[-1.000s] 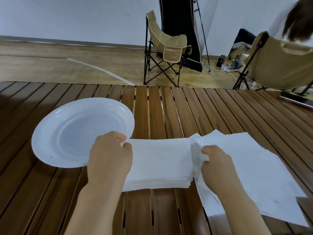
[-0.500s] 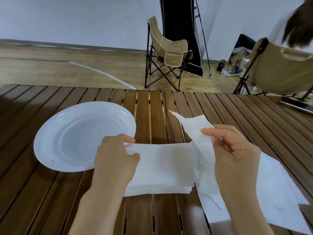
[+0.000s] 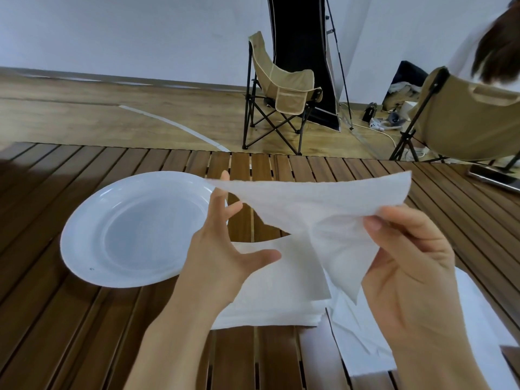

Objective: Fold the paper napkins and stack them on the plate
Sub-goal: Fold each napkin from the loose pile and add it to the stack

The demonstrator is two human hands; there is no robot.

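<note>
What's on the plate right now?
Nothing visible: the plate shows a bare white bowl. The left hand covers its right rim, so that edge can't be checked.

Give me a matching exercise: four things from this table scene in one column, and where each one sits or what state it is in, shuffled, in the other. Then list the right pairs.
Things:
1. white plate
2. single napkin
3. napkin stack
4. phone

Places or states:
A. lifted above the table, stretched between the left hand and right hand
B. flat on the slats, under the hands
C. at the table's far right edge
D. on the table's left, nothing in it

Pairs: 1-D, 2-A, 3-B, 4-C
</note>
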